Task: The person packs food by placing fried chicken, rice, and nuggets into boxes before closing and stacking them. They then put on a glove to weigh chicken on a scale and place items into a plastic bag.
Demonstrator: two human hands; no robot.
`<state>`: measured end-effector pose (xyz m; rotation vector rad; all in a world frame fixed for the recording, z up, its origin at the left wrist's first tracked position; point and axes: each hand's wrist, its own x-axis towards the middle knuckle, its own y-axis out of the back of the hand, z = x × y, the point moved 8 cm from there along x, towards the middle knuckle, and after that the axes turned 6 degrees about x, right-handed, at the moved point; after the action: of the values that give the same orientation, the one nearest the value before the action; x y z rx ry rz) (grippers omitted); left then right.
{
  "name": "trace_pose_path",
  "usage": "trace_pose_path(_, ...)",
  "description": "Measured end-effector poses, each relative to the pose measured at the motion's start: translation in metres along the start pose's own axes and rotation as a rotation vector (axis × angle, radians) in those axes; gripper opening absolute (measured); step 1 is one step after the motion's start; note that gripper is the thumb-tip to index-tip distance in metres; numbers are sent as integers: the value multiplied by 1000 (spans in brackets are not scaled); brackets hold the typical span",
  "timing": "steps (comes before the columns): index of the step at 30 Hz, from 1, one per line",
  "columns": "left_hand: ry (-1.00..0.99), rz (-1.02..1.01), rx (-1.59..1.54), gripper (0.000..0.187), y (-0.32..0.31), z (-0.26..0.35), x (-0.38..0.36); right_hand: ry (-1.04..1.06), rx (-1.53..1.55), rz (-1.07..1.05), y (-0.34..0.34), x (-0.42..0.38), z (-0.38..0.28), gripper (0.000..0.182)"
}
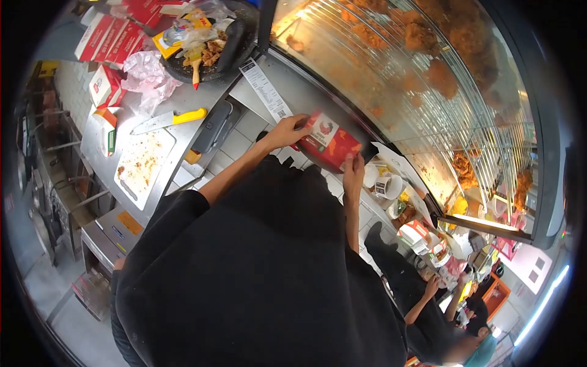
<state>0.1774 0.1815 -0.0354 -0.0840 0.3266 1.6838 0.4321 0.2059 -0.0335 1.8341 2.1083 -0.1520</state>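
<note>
In front of my body is a red food carton (332,144) with a white logo panel, held up between both hands. My left hand (287,132) is closed on its left end. At the lower right corner, my right hand (353,173) pinches the edge with the thumb on the printed face. Just beyond my left hand a long printed receipt (264,88) lies along the metal counter. The carton is level with the lower edge of a glass warming cabinet (367,125); whether anything is inside it cannot be seen.
Left, a steel table (98,144) bears a stained white cutting board (150,162), a yellow-handled knife (174,120), cartons and crumpled paper. Fried chicken (422,38) sits on wire racks in the cabinet. A co-worker (428,306) stands at the lower right, beside packed food.
</note>
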Motion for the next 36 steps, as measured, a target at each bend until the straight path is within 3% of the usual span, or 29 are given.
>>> trace_pose_path(2, 100, 23, -59, 53, 12, 18, -4, -126, -1, -50, 14, 11, 13, 54)
trace_pose_path(3, 169, 26, 16, 60, 18, 23, -4, -204, -40, -20, 13, 1, -13, 66)
trace_pose_path(5, 297, 13, 86, 74, 20, 20, 0, -285, -16, -4, 16, 0, -23, 68)
trace_pose_path(7, 290, 13, 110, 72, 18, 7, 7, -422, 70, 1, 24, 2, -9, 75)
trace_pose_path(10, 264, 1, 136, 69, 17, 1, 6, -390, -44, -53, 23, 5, -7, 75)
trace_pose_path(18, 298, -15, 23, 66, 17, 18, -9, -362, 9, -60, 19, 4, -1, 68)
trace_pose_path(20, 232, 18, -5, 70, 22, 39, -16, -357, 87, -67, 18, 2, 0, 69)
trace_pose_path(24, 285, 24, 3, 75, 24, 34, -20, -359, 226, 4, 20, -5, -2, 71)
trace_pose_path(26, 229, 21, -31, 79, 22, 32, -18, -253, 437, -23, 15, -9, -16, 72)
trace_pose_path(29, 185, 2, -38, 80, 20, 25, -16, -196, 465, -33, 14, -12, -22, 71)
trace_pose_path(33, 117, 68, -9, 76, 20, 31, -18, -125, 345, -48, 13, -13, -29, 67)
trace_pose_path(36, 19, 88, 65, 70, 18, 34, -10, -107, 187, 80, 24, -11, -30, 59)
